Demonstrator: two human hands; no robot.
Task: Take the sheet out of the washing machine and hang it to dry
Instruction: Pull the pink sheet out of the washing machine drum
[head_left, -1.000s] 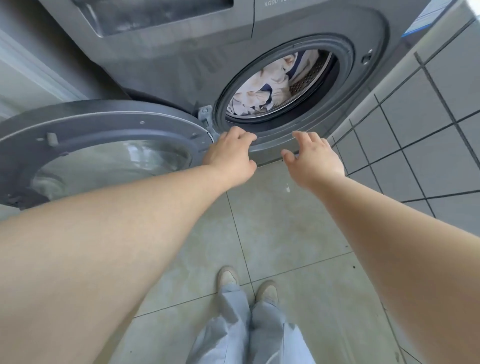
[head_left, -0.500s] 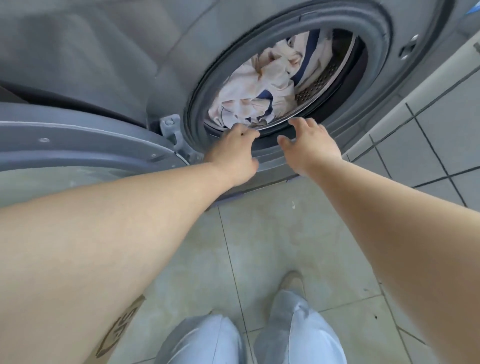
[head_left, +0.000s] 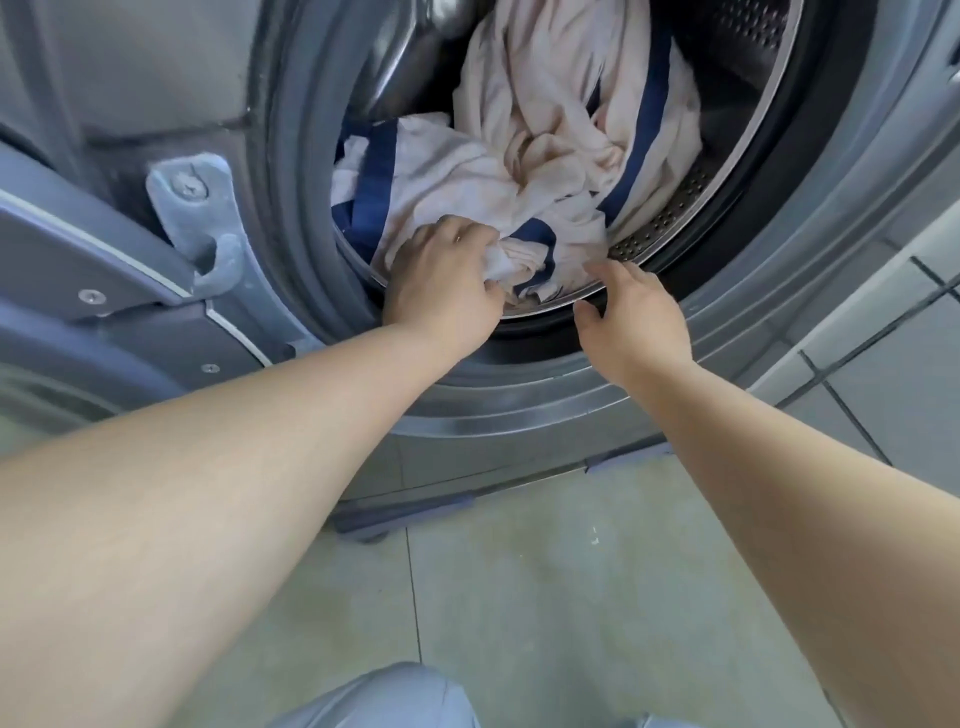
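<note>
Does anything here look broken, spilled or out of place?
Nothing stands out. The cream sheet with navy stripes lies bunched in the steel drum, as washed laundry does; the left hand grips a fold, the right hand is open by the rim.

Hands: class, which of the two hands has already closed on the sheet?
The left hand: its fingers bunch the sheet at the drum's front. The right hand is open, off the cloth.

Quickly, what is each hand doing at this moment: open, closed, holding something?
Left hand: closed, its grip on a bunch of the sheet at the drum's front.
Right hand: open, holding nothing, at the drum rim.
</note>
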